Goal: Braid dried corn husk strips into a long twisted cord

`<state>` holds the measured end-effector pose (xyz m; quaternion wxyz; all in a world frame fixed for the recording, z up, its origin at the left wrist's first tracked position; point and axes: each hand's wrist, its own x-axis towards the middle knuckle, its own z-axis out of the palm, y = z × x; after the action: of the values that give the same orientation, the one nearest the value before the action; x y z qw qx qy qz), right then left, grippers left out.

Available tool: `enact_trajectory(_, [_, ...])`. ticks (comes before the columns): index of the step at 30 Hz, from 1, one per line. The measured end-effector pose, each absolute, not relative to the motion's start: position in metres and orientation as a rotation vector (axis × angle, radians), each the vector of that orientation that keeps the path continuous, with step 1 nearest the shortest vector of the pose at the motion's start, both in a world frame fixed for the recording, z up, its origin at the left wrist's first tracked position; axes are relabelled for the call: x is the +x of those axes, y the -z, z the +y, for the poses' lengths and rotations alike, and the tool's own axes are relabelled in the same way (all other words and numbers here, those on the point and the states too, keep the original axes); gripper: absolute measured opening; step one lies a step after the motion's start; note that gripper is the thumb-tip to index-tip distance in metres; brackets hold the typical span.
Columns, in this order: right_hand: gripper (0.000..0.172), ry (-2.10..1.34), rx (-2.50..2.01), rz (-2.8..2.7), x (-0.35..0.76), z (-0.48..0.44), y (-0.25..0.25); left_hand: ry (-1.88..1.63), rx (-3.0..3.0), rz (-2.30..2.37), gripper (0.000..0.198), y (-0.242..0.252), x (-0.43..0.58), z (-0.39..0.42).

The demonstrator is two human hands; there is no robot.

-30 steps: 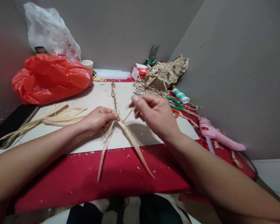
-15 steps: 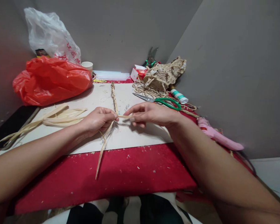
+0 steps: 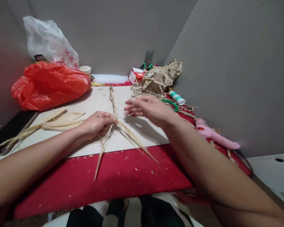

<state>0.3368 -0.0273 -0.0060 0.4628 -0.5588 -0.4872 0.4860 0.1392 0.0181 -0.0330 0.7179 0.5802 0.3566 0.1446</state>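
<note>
Pinched between the thumb and fingers of my left hand (image 3: 100, 123) is the near end of a thin braid of dried husk strips (image 3: 113, 101). The braid runs away from me over a white board (image 3: 125, 143). Loose strip ends (image 3: 134, 137) fan out toward me on both sides of the pinch. To the right and a little above, my right hand (image 3: 148, 108) is raised, slightly blurred, its fingers apart and holding nothing. It covers most of the scissors, whose green handle (image 3: 171, 104) shows behind it. More loose husks (image 3: 61, 121) lie left of my left hand.
A red plastic bag (image 3: 52, 85) and a dark phone-like slab (image 3: 13, 130) sit at left. A paper cup (image 3: 85, 70), a coil of woven cord (image 3: 162, 77), a white-green tube (image 3: 177, 97) and a pink glue gun (image 3: 215, 135) line the back and right. Red cloth (image 3: 123, 176) covers the table.
My right hand has let go of the strip it held and lifted up. That strip now hangs down to the right. My left hand keeps its pinch. The view has shifted slightly.
</note>
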Motion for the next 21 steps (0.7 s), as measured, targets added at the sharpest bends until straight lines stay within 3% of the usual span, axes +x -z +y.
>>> enact_trajectory(7, [0.034, -1.874, -1.199, -1.182, 0.299, -0.034, 0.035, -0.314, 1.311, 0.736, 0.025, 0.035, 0.138, 0.019])
enact_trajectory(21, [0.030, -1.906, -1.231, -1.027, 0.300, -0.029, 0.038, -0.255, 1.726, 0.780, 0.020, 0.032, 0.131, 0.027])
